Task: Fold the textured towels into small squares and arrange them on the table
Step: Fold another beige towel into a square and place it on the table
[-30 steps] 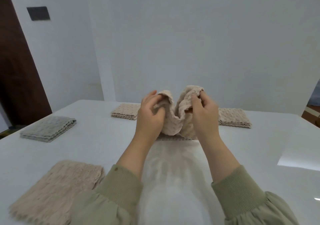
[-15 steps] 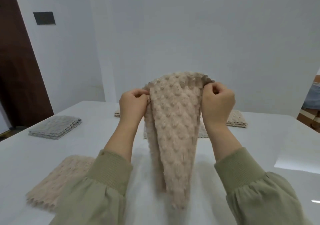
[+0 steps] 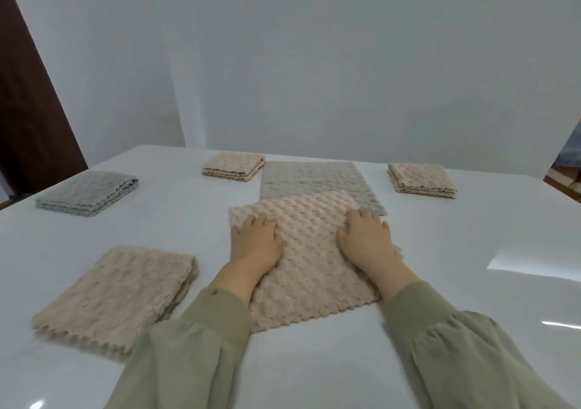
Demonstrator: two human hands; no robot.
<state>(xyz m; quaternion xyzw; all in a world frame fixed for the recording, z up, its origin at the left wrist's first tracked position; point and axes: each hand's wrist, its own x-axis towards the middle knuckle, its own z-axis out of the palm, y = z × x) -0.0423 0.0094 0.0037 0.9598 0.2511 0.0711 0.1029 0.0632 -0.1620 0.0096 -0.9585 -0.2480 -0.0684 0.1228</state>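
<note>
Your left hand (image 3: 256, 242) and right hand (image 3: 366, 240) lie flat, palms down, fingers spread, on the beige towel (image 3: 309, 261). They grip nothing, only press it. That towel lies open on the white table (image 3: 157, 226) straight before you, its far edge overlapping a grey towel (image 3: 309, 179) spread flat behind it. 4 folded squares sit around it: a beige one (image 3: 118, 292) near your left sleeve (image 3: 188, 345), a grey one (image 3: 88, 193) far left, a beige one (image 3: 233, 166) at the back, just left of the flat grey towel, and another beige one (image 3: 421, 177) at the back right, well apart.
</note>
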